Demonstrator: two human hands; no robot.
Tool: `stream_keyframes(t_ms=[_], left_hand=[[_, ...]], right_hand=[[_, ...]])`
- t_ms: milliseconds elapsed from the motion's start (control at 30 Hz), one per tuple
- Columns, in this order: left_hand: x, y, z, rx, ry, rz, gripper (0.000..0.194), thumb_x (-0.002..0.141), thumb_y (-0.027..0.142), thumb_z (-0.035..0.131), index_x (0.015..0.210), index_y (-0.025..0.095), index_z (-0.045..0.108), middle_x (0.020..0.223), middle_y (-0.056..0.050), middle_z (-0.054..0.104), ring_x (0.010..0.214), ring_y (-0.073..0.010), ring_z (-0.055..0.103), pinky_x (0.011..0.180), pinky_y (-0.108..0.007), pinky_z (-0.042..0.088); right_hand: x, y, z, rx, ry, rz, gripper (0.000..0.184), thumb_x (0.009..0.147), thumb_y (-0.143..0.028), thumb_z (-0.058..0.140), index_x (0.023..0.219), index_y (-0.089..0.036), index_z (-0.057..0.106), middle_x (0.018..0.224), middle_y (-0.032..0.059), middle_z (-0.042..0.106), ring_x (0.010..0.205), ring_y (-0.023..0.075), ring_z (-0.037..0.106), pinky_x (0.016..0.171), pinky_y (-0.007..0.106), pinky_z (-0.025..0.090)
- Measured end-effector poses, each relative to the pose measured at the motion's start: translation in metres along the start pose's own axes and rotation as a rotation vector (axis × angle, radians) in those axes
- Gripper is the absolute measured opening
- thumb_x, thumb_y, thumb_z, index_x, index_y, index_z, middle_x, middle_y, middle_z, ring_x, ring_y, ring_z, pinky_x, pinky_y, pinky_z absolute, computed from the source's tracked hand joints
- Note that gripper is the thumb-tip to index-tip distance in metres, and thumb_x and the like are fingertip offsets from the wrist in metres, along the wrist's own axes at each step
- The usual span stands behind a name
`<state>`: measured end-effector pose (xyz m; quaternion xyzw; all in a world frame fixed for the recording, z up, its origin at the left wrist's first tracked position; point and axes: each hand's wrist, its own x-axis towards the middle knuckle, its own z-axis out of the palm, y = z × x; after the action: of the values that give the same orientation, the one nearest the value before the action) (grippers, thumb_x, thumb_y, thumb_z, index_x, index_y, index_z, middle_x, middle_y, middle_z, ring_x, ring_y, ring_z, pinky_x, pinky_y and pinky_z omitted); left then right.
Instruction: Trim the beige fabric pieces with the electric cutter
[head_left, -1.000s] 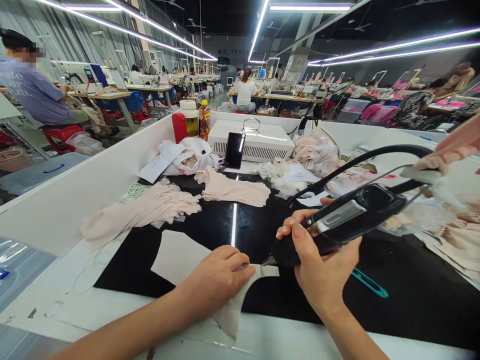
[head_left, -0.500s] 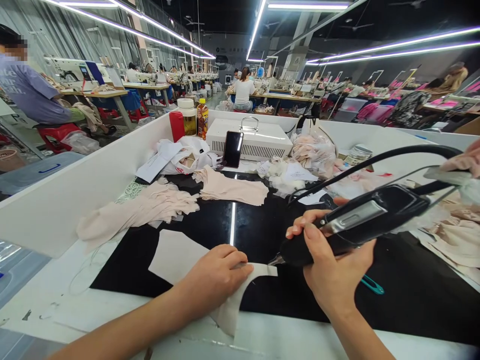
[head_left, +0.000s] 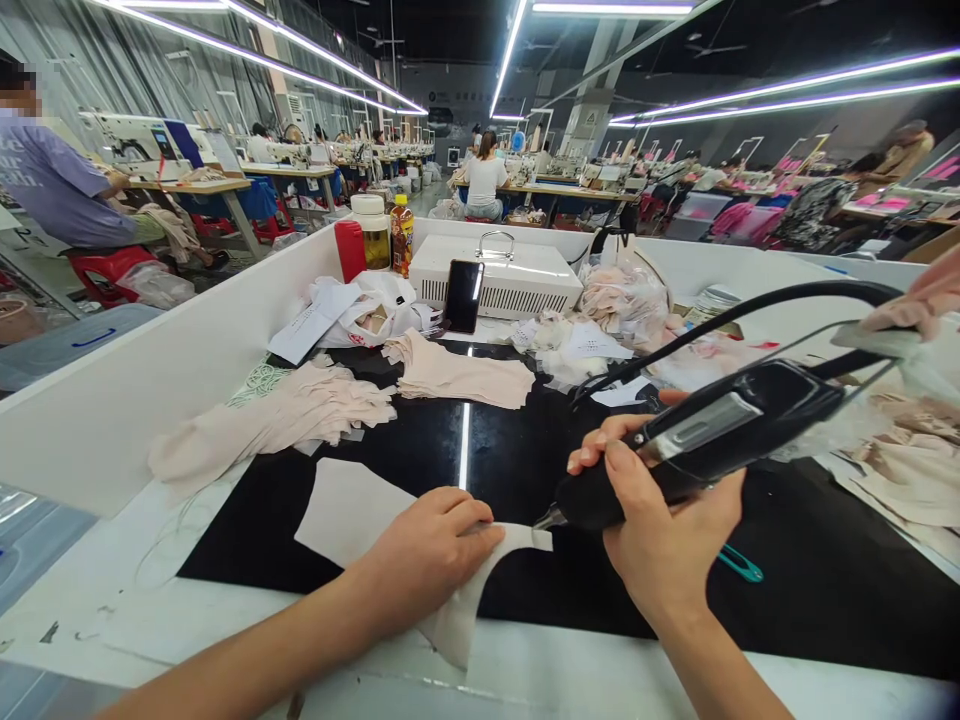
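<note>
A cut piece of pale beige fabric [head_left: 352, 510] lies on the black mat, one narrow strip of it reaching right. My left hand [head_left: 435, 545] presses down on it with bent fingers held together, the fingertips at the strip. In my right hand [head_left: 667, 540] is a black corded handheld tool [head_left: 712, 430], gripped round its body and tilted. Its pointed metal tip [head_left: 551, 518] is at the strip's right end; whether it touches is hard to tell. Under the right wrist a teal slim tool [head_left: 742, 565] is partly hidden.
Stacked beige fabric pieces [head_left: 465, 378] and a longer pile [head_left: 277, 425] lie beyond my left hand. A phone [head_left: 463, 295] leans on a white vented box [head_left: 532, 275]. Bagged scraps [head_left: 622, 290] stand behind; more fabric [head_left: 907, 450] is at right. Low white walls [head_left: 150, 410] edge the table.
Very little differs. The rear of the black tool has shifted slightly left, and the view has moved a touch. My left hand stays on the fabric.
</note>
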<state>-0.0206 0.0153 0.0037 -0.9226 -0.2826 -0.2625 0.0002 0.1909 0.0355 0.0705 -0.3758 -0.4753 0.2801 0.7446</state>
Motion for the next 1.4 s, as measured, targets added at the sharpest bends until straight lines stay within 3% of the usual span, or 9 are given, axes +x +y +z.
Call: stream_keyframes(t_ms=[300, 733, 967, 1067, 1267, 1400], left_hand=[[0.002, 0.001, -0.002, 0.012, 0.015, -0.001, 0.020, 0.112, 0.009, 0.053, 0.119, 0.016, 0.071, 0.109, -0.007, 0.074, 0.100, -0.0205, 0.070, 0.096, -0.034, 0.063], [0.000, 0.000, 0.001, -0.012, 0.007, -0.002, 0.022, 0.108, 0.004, 0.056, 0.119, 0.015, 0.072, 0.112, -0.007, 0.074, 0.103, -0.0205, 0.070, 0.096, -0.034, 0.062], [-0.003, 0.002, -0.001, 0.039, 0.029, -0.016, 0.023, 0.110, 0.006, 0.052, 0.122, 0.014, 0.070, 0.118, -0.010, 0.072, 0.107, -0.0226, 0.070, 0.101, -0.038, 0.063], [-0.007, 0.009, -0.004, 0.101, -0.002, -0.074, 0.026, 0.104, 0.000, 0.052, 0.124, 0.010, 0.066, 0.122, -0.015, 0.068, 0.109, -0.0257, 0.070, 0.099, -0.039, 0.065], [-0.013, 0.022, -0.009, 0.055, -0.110, -0.231, 0.048, 0.091, -0.014, 0.044, 0.129, 0.010, 0.060, 0.122, -0.012, 0.069, 0.109, -0.0246, 0.072, 0.101, -0.038, 0.066], [-0.012, 0.022, -0.010, -0.005, -0.141, -0.280, 0.047, 0.090, -0.015, 0.046, 0.125, 0.011, 0.062, 0.121, -0.011, 0.071, 0.110, -0.0232, 0.073, 0.103, -0.037, 0.066]], right_hand=[[-0.013, -0.005, 0.003, 0.112, -0.077, 0.032, 0.049, 0.090, -0.026, 0.090, 0.129, -0.034, 0.061, 0.086, -0.0059, 0.069, 0.066, 0.0164, 0.068, 0.064, 0.034, 0.060], [-0.009, -0.009, -0.007, 0.059, -0.036, -0.012, 0.050, 0.091, -0.026, 0.089, 0.133, -0.034, 0.062, 0.086, -0.0066, 0.070, 0.067, 0.0153, 0.067, 0.066, 0.032, 0.061], [-0.010, -0.007, -0.007, 0.066, -0.054, -0.011, 0.047, 0.091, -0.018, 0.086, 0.128, -0.033, 0.061, 0.085, -0.0065, 0.071, 0.065, 0.0155, 0.068, 0.063, 0.032, 0.062], [-0.010, -0.006, -0.006, 0.053, -0.041, -0.011, 0.047, 0.091, -0.017, 0.085, 0.129, -0.032, 0.061, 0.084, -0.0069, 0.072, 0.065, 0.0152, 0.069, 0.063, 0.032, 0.062], [-0.015, -0.011, -0.009, 0.029, -0.007, -0.025, 0.051, 0.087, -0.011, 0.086, 0.128, -0.031, 0.061, 0.085, -0.0069, 0.072, 0.065, 0.0152, 0.070, 0.061, 0.031, 0.062], [-0.022, -0.016, -0.012, 0.027, -0.007, -0.034, 0.052, 0.086, -0.009, 0.086, 0.127, -0.030, 0.062, 0.085, -0.0063, 0.073, 0.065, 0.0161, 0.071, 0.059, 0.031, 0.063]])
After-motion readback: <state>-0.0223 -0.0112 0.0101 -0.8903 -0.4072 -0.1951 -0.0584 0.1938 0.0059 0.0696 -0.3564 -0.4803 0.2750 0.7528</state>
